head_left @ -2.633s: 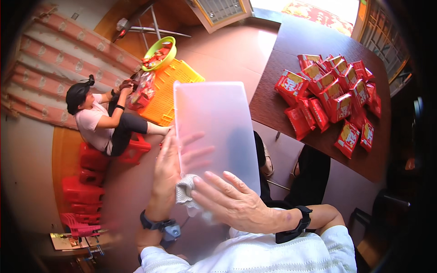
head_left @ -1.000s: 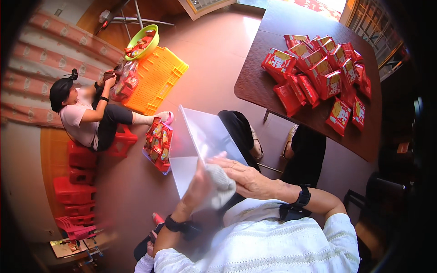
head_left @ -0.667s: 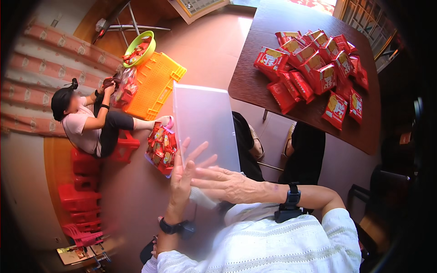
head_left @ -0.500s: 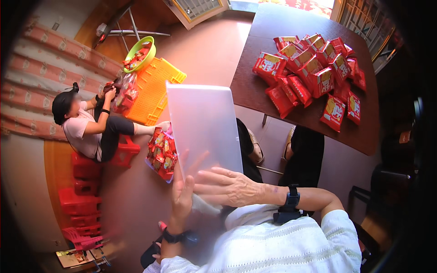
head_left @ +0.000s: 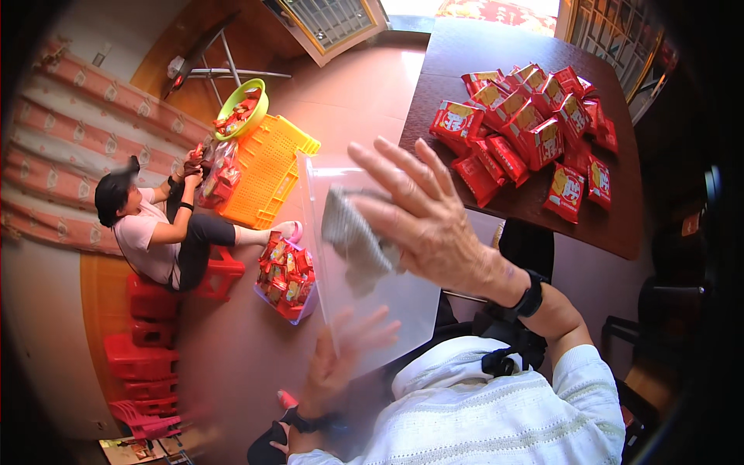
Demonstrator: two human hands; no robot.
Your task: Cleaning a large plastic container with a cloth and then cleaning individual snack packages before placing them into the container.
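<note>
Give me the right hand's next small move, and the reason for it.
Probably slide the cloth down across the clear plastic: the right hand has it near the upper part, while the left hand, its fingers showing through from behind, seems to steady the lower part.

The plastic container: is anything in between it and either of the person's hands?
Yes: a grey cloth sits between the right hand and the plastic container. Nothing visible stands between the container and the left hand, whose fingers show through the plastic.
</note>
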